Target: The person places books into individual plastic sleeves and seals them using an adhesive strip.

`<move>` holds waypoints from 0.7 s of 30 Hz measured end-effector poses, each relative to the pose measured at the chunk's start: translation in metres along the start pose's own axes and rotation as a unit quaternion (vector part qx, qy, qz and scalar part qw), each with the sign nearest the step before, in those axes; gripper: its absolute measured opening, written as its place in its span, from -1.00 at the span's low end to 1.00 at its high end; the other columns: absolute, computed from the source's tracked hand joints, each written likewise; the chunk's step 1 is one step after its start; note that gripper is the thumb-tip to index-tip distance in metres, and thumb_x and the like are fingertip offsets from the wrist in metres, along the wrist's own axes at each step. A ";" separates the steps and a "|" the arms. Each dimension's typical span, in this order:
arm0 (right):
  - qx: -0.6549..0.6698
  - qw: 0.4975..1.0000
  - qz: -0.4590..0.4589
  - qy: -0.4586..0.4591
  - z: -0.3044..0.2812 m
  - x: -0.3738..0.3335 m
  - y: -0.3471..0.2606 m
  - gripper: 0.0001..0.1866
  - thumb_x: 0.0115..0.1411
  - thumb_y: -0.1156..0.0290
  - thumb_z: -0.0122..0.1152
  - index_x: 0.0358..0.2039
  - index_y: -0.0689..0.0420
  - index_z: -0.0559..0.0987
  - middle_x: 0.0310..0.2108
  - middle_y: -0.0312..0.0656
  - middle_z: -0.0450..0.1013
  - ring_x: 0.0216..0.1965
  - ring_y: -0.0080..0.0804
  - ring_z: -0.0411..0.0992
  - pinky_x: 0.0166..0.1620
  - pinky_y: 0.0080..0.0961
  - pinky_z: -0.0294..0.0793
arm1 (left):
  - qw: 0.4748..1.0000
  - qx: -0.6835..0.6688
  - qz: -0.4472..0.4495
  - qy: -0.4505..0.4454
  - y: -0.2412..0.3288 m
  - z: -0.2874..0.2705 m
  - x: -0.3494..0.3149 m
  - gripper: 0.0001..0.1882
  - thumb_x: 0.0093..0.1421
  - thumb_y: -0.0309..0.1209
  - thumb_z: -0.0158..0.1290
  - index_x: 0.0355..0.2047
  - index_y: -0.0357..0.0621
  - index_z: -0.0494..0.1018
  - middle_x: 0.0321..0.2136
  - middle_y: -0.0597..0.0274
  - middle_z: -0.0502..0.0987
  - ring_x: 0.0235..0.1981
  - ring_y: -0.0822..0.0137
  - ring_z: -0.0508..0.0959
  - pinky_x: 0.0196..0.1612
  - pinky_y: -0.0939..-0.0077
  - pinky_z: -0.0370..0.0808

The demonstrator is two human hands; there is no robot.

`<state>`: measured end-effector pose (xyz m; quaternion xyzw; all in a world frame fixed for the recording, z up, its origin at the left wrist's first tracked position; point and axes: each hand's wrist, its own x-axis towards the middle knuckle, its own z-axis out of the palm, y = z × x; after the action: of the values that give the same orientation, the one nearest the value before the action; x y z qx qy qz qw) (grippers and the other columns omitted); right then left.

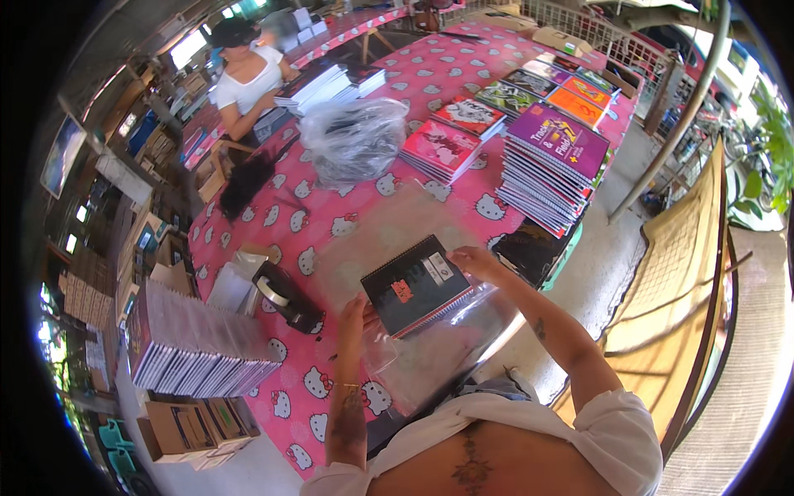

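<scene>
Black spiral notebook (416, 285): gripped by left hand (354, 312) and right hand (470, 260), over clear plastic sleeve (438, 347), near pink tabletop (331, 223) edge.

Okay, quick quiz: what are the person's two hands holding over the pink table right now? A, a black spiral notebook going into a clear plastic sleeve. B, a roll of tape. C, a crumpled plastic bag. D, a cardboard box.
A: the left hand and right hand grip a black spiral notebook partly inside a clear plastic sleeve.
</scene>
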<state>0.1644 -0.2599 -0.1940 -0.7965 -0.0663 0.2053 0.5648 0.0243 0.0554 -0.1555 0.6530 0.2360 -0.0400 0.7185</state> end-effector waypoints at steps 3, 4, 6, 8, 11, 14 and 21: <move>0.015 1.000 0.017 -0.020 0.002 0.000 0.000 -0.35 0.19 -0.28 0.15 -0.48 0.18 0.61 -0.68 -0.27 0.41 -0.67 -0.51 0.40 -0.55 -0.48 0.41 | 0.999 -0.050 -0.007 -0.004 -0.002 -0.001 -0.003 -0.37 0.28 0.11 0.02 0.09 -0.17 0.32 -0.19 0.09 0.57 -0.23 0.32 0.56 -0.09 0.36 0.46; 0.011 0.999 0.015 -0.029 0.003 -0.004 -0.007 -0.35 0.19 -0.28 0.15 -0.48 0.18 0.61 -0.68 -0.27 0.41 -0.67 -0.51 0.40 -0.55 -0.48 0.41 | 0.996 -0.083 -0.013 0.000 -0.004 -0.002 -0.005 -0.36 0.27 0.10 0.02 0.11 -0.16 0.29 -0.17 0.07 0.56 -0.19 0.31 0.55 -0.04 0.33 0.43; -0.035 0.998 0.035 -0.028 0.005 -0.010 -0.022 -0.35 0.18 -0.26 0.18 -0.59 0.17 0.55 -0.70 -0.29 0.39 -0.65 -0.49 0.41 -0.56 -0.46 0.38 | 0.996 -0.090 -0.006 0.004 -0.008 -0.005 -0.005 -0.36 0.27 0.10 0.03 0.12 -0.15 0.28 -0.16 0.06 0.56 -0.15 0.29 0.55 -0.01 0.32 0.41; 0.005 0.999 0.025 -0.031 0.003 -0.001 -0.005 -0.35 0.17 -0.27 0.18 -0.61 0.16 0.53 -0.71 -0.30 0.38 -0.65 -0.50 0.40 -0.55 -0.46 0.38 | 0.996 -0.092 0.006 -0.006 -0.011 -0.003 -0.001 -0.35 0.26 0.09 0.03 0.13 -0.15 0.27 -0.14 0.05 0.56 -0.12 0.28 0.54 0.02 0.31 0.39; 0.046 0.997 0.035 -0.054 0.001 0.008 0.002 -0.34 0.16 -0.28 0.18 -0.62 0.15 0.54 -0.72 -0.33 0.36 -0.64 -0.50 0.39 -0.52 -0.47 0.39 | 0.996 -0.090 0.010 0.005 -0.019 -0.007 0.005 -0.37 0.25 0.06 0.06 0.13 -0.13 0.27 -0.13 0.07 0.56 -0.11 0.26 0.54 0.03 0.32 0.38; 0.062 0.995 0.042 -0.069 -0.025 0.016 0.042 -0.38 0.18 -0.25 0.18 -0.50 0.16 0.57 -0.64 -0.29 0.41 -0.58 -0.43 0.42 -0.44 -0.43 0.43 | 0.996 0.071 0.051 -0.001 -0.019 0.005 0.003 -0.45 0.21 -0.03 0.15 0.02 -0.17 0.38 -0.22 0.14 0.60 -0.19 0.28 0.58 -0.05 0.31 0.46; -0.342 0.852 -0.369 0.143 0.036 -0.139 -0.063 -0.54 0.09 0.17 0.31 -0.03 0.05 0.45 -0.02 -0.18 0.36 -0.05 -0.09 0.34 -0.02 -0.01 0.30 | 0.907 0.365 0.150 -0.147 0.008 -0.040 -0.039 -0.76 0.19 -0.31 0.19 -0.22 -0.21 0.58 -0.39 0.27 0.62 -0.31 0.45 0.58 -0.23 0.50 0.50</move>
<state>0.0319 -0.2531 -0.1107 -0.8767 -0.3402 -0.1701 0.2946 -0.0186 0.0854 -0.1339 0.8841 -0.0040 -0.1103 0.4541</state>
